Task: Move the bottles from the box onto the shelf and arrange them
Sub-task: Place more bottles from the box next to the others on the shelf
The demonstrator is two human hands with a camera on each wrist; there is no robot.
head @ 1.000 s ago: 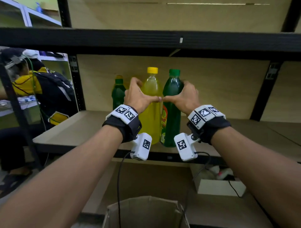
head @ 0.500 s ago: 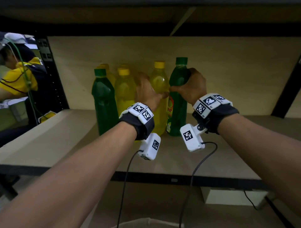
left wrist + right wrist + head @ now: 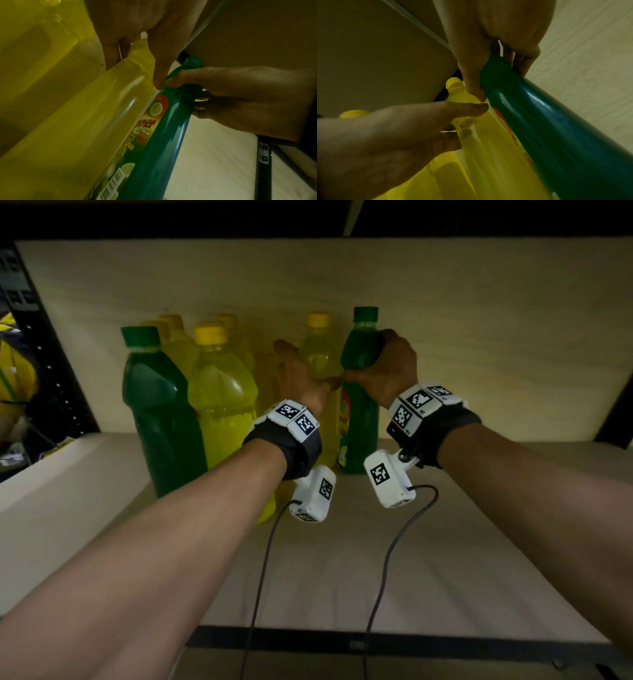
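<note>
Green bottle [image 3: 359, 405] gripped in right hand [image 3: 390, 368]

Hands [image 3: 171, 75] gripping yellow bottle [image 3: 82, 121], green bottle [image 3: 164, 135]

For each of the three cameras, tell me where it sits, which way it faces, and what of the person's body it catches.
Head: on the head, looking forward and down into the shelf; shows both forearms, left hand on the yellow bottle, right hand gripping the green bottle.
Left wrist: under the left wrist, looking up along the fingers; shows left palm, right hand's fingers.
Right wrist: under the right wrist, looking up along the green bottle; shows right thumb, left hand.
Shared: both wrist views show both bottles and the thumbs nearly meeting.
</note>
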